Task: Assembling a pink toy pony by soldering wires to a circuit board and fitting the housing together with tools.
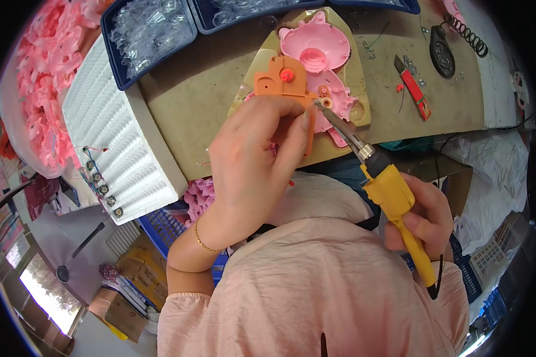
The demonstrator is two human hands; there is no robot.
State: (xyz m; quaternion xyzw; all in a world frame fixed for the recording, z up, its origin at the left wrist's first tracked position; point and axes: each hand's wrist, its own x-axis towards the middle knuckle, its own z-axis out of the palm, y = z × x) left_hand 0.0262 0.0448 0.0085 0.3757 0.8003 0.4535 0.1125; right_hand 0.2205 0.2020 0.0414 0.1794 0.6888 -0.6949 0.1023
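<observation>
Two hands over the bench: left hand pinching orange housing, right hand fisted around yellow soldering iron.

Bright, even light fills the frame, with soft shadows; daylight glares at the lower left. Fisheye distortion bends edges toward the dark, blurred rim.

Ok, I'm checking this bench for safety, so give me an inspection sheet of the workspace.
Surface: brown bench top, partly covered.
Job's things: orange plastic part over pink toy shell; yellow soldering iron, tip at the part.
Clutter: red utility knife, blue trays of clear pieces, white foam tray, pink parts pile.
Grippers: left hand holds the orange part; right hand grips the iron.
Cables: black coiled cord.
Surroundings: cardboard boxes on the floor.
</observation>
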